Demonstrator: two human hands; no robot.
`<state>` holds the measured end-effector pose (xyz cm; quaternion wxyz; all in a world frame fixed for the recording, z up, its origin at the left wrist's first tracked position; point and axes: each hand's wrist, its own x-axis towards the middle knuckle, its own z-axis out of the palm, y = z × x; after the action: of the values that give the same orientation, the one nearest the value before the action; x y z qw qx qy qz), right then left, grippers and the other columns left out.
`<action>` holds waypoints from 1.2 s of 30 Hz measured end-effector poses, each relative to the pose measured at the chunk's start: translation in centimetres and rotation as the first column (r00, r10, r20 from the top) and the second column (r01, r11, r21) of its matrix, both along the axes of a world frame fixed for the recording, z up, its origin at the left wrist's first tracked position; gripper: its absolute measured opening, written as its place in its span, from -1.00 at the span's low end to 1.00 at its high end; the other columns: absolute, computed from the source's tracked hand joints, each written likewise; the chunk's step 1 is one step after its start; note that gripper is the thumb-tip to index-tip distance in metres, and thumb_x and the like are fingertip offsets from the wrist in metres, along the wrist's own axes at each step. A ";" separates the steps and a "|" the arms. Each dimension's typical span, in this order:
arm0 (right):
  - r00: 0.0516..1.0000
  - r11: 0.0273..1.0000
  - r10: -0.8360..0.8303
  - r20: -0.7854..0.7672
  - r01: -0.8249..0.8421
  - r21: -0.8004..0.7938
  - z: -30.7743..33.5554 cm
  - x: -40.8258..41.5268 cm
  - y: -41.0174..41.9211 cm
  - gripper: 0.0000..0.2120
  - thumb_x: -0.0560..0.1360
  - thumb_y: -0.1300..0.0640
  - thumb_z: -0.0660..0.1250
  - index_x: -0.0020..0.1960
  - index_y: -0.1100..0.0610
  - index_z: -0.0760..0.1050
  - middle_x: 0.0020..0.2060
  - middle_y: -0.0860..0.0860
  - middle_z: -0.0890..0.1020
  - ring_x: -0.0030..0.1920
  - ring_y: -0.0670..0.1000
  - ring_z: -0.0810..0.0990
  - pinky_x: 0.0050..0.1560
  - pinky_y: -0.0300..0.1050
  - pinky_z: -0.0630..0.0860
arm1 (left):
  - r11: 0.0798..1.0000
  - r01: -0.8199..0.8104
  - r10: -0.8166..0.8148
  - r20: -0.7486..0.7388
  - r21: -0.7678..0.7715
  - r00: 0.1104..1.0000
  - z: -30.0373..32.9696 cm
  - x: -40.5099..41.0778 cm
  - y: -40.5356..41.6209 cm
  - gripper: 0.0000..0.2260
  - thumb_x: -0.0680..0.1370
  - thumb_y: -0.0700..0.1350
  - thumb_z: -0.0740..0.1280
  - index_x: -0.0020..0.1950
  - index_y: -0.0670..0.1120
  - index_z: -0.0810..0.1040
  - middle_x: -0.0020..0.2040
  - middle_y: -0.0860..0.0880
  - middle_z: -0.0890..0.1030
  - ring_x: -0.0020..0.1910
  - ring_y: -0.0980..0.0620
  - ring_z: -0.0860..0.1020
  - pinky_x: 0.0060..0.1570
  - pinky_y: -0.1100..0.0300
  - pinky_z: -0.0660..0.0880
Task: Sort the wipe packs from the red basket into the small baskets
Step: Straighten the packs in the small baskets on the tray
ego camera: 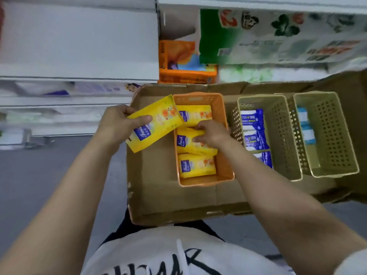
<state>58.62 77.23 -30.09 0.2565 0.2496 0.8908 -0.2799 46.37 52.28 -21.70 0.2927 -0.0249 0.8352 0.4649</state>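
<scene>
My left hand [119, 124] grips a yellow wipe pack [156, 124] just left of the orange small basket [224, 155], tilted over its left rim. Inside that basket lie three yellow packs in a row. My right hand [212, 133] reaches in and holds the middle yellow pack [190, 143], fingers curled on its top edge. A beige basket [282, 135] to the right holds blue wipe packs [254, 132]. A second beige basket [333, 135] farther right holds a light-blue and white pack [305, 126]. The red basket is not in view.
All three small baskets stand in a shallow cardboard box [155, 185] in front of me. Behind it are white store shelves [79, 56] with an orange package [184, 62] and green-printed tissue packs [278, 36]. Grey floor [49, 175] lies to the left.
</scene>
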 end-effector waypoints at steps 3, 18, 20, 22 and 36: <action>0.990 0.969 0.132 -0.048 -0.118 0.219 -0.4 -0.3 -0.6 -0.54 0.45 -0.13 0.45 0.31 -0.10 0.50 0.20 0.05 0.59 0.29 0.13 0.47 0.09 0.00 0.46 | 0.998 -0.001 0.001 0.000 -0.058 1.000 -0.7 2.2 -0.4 -0.73 0.33 -0.01 0.60 -0.14 -0.06 0.58 -0.27 0.04 0.63 -0.49 0.27 0.56 -0.45 0.27 0.46; 0.987 0.985 0.154 -0.045 -0.150 0.090 -1.6 0.3 -0.4 -0.57 0.55 -0.06 0.35 0.41 -0.08 0.45 0.34 0.09 0.48 0.41 0.16 0.32 0.35 0.10 0.35 | 0.980 -0.169 0.170 0.002 -0.104 0.985 -1.7 4.1 -2.0 -0.73 0.32 0.03 0.60 -0.18 -0.02 0.56 -0.26 0.05 0.63 -0.38 0.17 0.58 -0.38 0.24 0.42; 0.992 0.992 0.121 -0.046 -0.119 0.041 -1.9 0.2 -0.1 -0.58 0.55 -0.06 0.35 0.39 -0.09 0.47 0.37 0.10 0.45 0.43 0.16 0.30 0.39 0.10 0.32 | 0.973 -0.206 0.206 -0.011 -0.101 0.978 -1.6 3.8 -2.6 -0.74 0.33 0.03 0.59 -0.18 -0.01 0.55 -0.25 0.04 0.63 -0.36 0.16 0.58 -0.38 0.25 0.42; 0.994 0.997 0.075 -0.083 -0.076 -0.009 -2.0 0.1 0.3 -0.65 0.55 -0.03 0.35 0.34 -0.07 0.53 0.35 0.08 0.48 0.40 0.15 0.36 0.39 0.08 0.35 | 0.970 -0.224 0.224 -0.013 -0.092 0.975 -1.5 3.6 -3.0 -0.73 0.34 0.03 0.59 -0.16 -0.03 0.56 -0.22 0.01 0.64 -0.30 0.09 0.60 -0.33 0.21 0.45; 0.966 0.996 -0.026 -0.256 0.047 0.074 -2.6 -0.4 -0.7 -0.63 0.40 -0.12 0.50 0.15 -0.05 0.54 0.12 -0.03 0.58 0.23 0.06 0.43 0.20 0.04 0.47 | 0.991 -0.109 0.112 0.033 -0.083 0.993 -2.2 4.1 -2.2 -0.63 0.34 0.06 0.58 0.00 -0.06 0.56 -0.14 0.05 0.62 -0.23 0.12 0.61 -0.37 0.27 0.46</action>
<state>58.25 76.50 -32.66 0.1244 0.2379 0.9221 -0.2786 50.49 50.09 -23.91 0.2808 -0.0918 0.8450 0.4458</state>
